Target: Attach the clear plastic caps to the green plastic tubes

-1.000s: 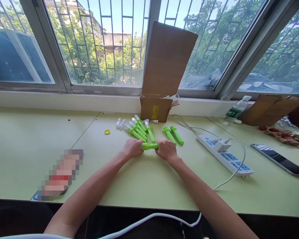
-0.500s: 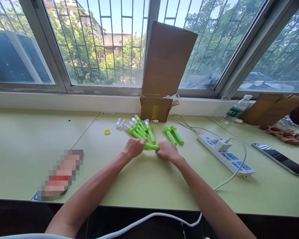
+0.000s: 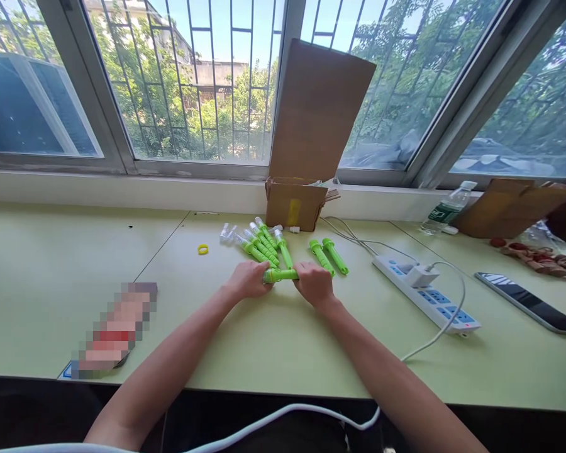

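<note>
Both my hands hold one green plastic tube (image 3: 282, 275) level just above the pale green table (image 3: 283, 340). My left hand (image 3: 248, 279) is closed round its left end, where a clear cap shows. My right hand (image 3: 315, 284) is closed round its right end. Just beyond my hands lies a row of several green tubes with clear caps (image 3: 263, 245), slanting away to the left. Two green tubes without clear caps (image 3: 329, 255) lie to the right of that row. A few loose clear caps (image 3: 227, 233) sit at the row's far left.
An open cardboard box (image 3: 296, 202) stands at the window sill behind the tubes. A small yellow ring (image 3: 202, 250) lies left of them. A white power strip (image 3: 427, 293) with a plugged charger, a phone (image 3: 531, 302) and a water bottle (image 3: 446, 211) are to the right.
Both hands have shifted slightly with the green tube, dipping a little right and toward me, then coming back up. The tubes lying on the table have not moved.
</note>
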A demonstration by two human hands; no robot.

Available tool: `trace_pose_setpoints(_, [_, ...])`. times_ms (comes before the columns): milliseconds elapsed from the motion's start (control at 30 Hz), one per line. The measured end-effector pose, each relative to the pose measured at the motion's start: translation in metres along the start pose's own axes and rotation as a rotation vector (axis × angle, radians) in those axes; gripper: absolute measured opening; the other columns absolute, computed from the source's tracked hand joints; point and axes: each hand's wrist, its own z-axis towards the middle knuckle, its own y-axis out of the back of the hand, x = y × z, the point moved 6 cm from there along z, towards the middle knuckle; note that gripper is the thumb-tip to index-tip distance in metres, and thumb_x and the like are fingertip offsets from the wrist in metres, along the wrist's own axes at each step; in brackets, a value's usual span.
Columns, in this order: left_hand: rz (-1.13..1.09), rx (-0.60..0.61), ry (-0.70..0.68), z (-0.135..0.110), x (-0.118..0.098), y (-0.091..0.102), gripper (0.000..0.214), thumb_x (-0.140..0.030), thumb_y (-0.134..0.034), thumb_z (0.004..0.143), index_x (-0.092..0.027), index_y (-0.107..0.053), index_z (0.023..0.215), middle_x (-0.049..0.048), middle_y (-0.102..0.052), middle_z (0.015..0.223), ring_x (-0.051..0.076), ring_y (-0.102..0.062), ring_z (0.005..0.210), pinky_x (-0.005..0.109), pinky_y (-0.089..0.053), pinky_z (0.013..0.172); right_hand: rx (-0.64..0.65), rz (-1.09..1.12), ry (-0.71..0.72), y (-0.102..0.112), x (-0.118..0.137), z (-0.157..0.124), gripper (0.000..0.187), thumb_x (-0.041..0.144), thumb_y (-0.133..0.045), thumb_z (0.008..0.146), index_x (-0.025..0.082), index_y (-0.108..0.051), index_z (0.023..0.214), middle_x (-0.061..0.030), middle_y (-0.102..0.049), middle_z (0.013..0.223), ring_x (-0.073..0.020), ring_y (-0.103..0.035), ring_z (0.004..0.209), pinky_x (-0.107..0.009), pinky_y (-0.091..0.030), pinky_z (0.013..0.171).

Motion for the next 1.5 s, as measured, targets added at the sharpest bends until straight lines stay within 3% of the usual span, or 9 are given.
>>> trace_pose_setpoints(167, [-0.069, 0.021, 0.0, 0.001, 0.0, -0.002, 0.023, -0.041, -0.054, 0.07, -0.022, -0.058, 0.083, 0.0034, -0.065, 0.079, 0.02, -0.062, 0.075, 0.025, -0.038, 0.057, -0.021, 0.021, -0.003, 0.0, 0.001, 0.0, 0.025, 0.024, -0.04, 0.084, 0.015, -0.063, 0.081, -0.0105, -0.065, 0.081, -0.0206, -0.056, 0.079, -0.028, -0.024, 0.056])
trace_pose_setpoints(400, [0.062, 0.061, 0.049, 0.004, 0.0, -0.009, 0.023, -0.036, -0.054, 0.067, -0.021, -0.062, 0.083, 0.0057, -0.066, 0.078, 0.023, -0.063, 0.074, 0.027, -0.042, 0.061, 0.164, 0.043, -0.128, -0.016, -0.002, 0.0, 0.02, 0.026, -0.046, 0.078, 0.018, -0.065, 0.079, -0.0089, -0.067, 0.078, -0.0208, -0.06, 0.073, -0.026, -0.031, 0.057])
trace_pose_setpoints(967, [0.184, 0.01, -0.014, 0.005, -0.012, -0.003, 0.024, -0.031, -0.051, 0.074, -0.016, -0.061, 0.09, 0.0098, -0.066, 0.076, 0.027, -0.065, 0.072, 0.033, -0.047, 0.063, 0.367, 0.042, -0.123, -0.008, -0.005, -0.001, 0.026, 0.027, -0.047, 0.075, 0.019, -0.068, 0.086, -0.0121, -0.068, 0.087, -0.0248, -0.063, 0.081, -0.03, -0.042, 0.065])
trace_pose_setpoints(1400, [0.208, -0.017, -0.08, 0.005, -0.02, -0.002, 0.018, -0.023, -0.047, 0.08, -0.013, -0.056, 0.091, 0.012, -0.065, 0.077, 0.026, -0.064, 0.07, 0.034, -0.046, 0.061, 0.457, 0.096, -0.149, -0.008, -0.011, -0.001, 0.023, 0.028, -0.054, 0.07, 0.019, -0.07, 0.084, -0.011, -0.069, 0.085, -0.0243, -0.065, 0.078, -0.028, -0.042, 0.062])
trace_pose_setpoints(1500, [0.231, -0.026, -0.083, 0.004, -0.021, -0.002, 0.017, -0.02, -0.046, 0.08, -0.013, -0.056, 0.092, 0.0124, -0.065, 0.078, 0.026, -0.063, 0.07, 0.034, -0.045, 0.061, 0.422, 0.105, -0.135, -0.009, -0.011, -0.002, 0.023, 0.029, -0.052, 0.072, 0.02, -0.07, 0.084, -0.0109, -0.069, 0.085, -0.024, -0.064, 0.079, -0.028, -0.041, 0.062])
